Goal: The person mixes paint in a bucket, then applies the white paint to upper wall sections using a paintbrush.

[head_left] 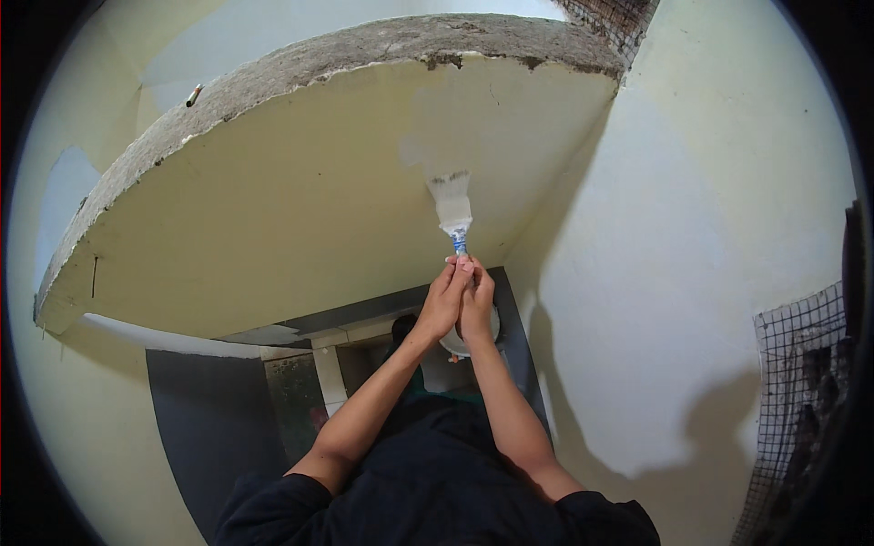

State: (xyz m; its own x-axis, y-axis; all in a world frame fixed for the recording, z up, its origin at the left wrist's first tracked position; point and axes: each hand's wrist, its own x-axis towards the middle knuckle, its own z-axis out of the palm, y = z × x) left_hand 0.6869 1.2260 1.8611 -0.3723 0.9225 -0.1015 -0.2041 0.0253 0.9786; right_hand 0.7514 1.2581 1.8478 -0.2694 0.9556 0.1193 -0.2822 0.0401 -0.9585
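Both my hands come together around the handle of a paintbrush, which points away from me. Its bristles are pale with dark tips, and blue shows on the handle below its whitish base. Closed fingers of my left hand and my right hand meet at the handle's near end; the end itself is hidden. The bristles lie against the pale yellow wall panel, just below a whitish painted patch. Part of a round white rim shows lower down, behind my right hand.
A rough concrete edge curves along the panel's top, with a small white cylindrical thing on it. The side wall stands close on the right, with exposed wire mesh. A dark grey panel is lower left.
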